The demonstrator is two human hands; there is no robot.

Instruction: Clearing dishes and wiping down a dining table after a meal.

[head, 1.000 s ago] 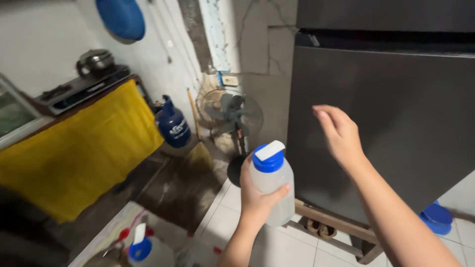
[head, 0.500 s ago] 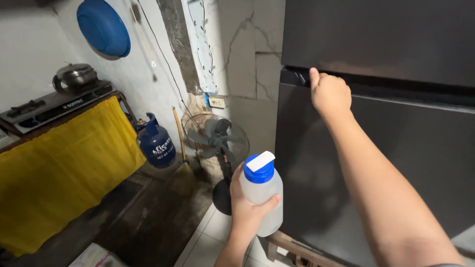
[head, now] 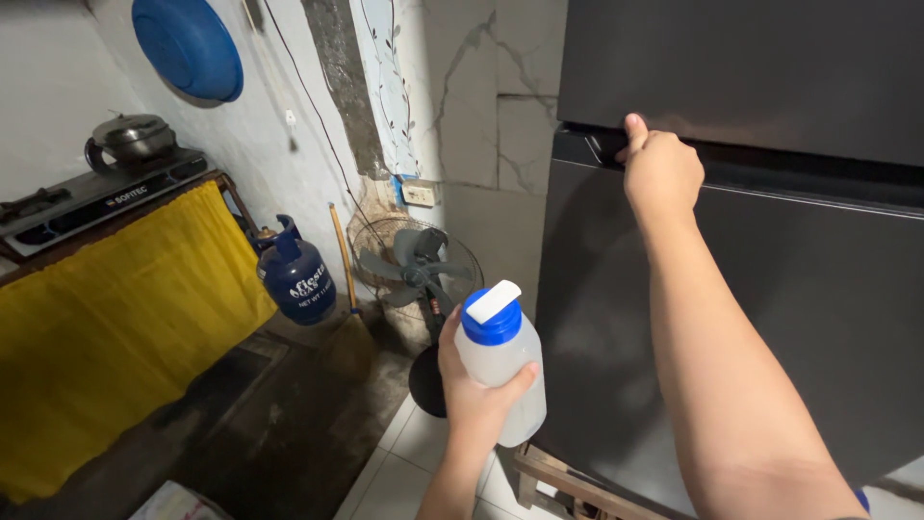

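The single view comes from a camera worn on the person's head, looking forward and slightly down, standing close before a dark refrigerator (head: 770,289) that fills the right half of the frame. Both forearms rise from the lower edge: the right hand (head: 662,171) sits upper right of centre, the left hand (head: 476,390) low in the middle. The left half looks farther off, along a cracked wall (head: 462,96) to a yellow-draped bench (head: 115,318) at the left edge.
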